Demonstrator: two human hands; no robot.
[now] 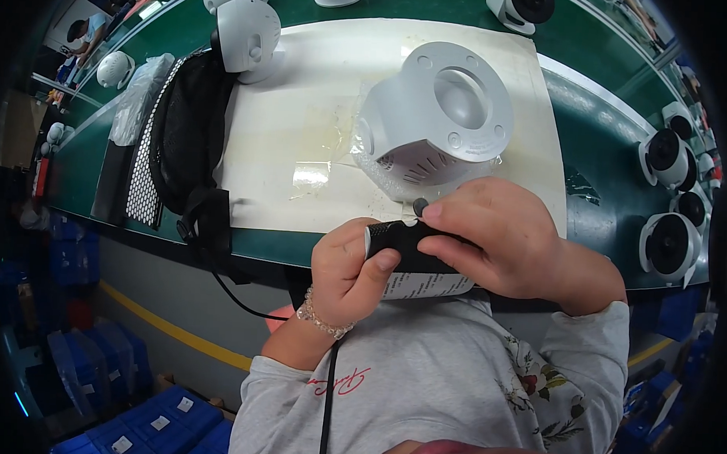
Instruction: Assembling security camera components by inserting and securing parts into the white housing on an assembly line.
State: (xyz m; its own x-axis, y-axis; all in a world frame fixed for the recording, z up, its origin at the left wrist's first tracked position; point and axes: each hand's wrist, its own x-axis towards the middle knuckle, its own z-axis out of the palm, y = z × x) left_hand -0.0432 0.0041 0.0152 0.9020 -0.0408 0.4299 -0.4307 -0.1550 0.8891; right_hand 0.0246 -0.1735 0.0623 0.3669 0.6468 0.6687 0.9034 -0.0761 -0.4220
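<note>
My left hand (350, 270) is closed around one end of a black sheet (391, 241) with a white printed backing, held just off the table's front edge. My right hand (499, 236) pinches a small dark round pad (419, 206) between thumb and finger, right above the sheet's upper edge. Its lower fingers lie against the sheet and are partly hidden. Beyond both hands, a white rounded housing (383, 116) lies tipped on bubble wrap (374, 165), its ring-shaped base (496, 95) showing with several small round recesses. A vented dark grille faces toward me.
Pale cardboard (278, 136) covers the middle of the green table (599, 131). A black mesh bag (192, 133) and clear plastic packaging (141, 99) lie at left. A white camera-like unit (248, 39) stands behind the bag; similar units (669, 244) line the right side. Blue bins (152, 424) sit on the floor at left.
</note>
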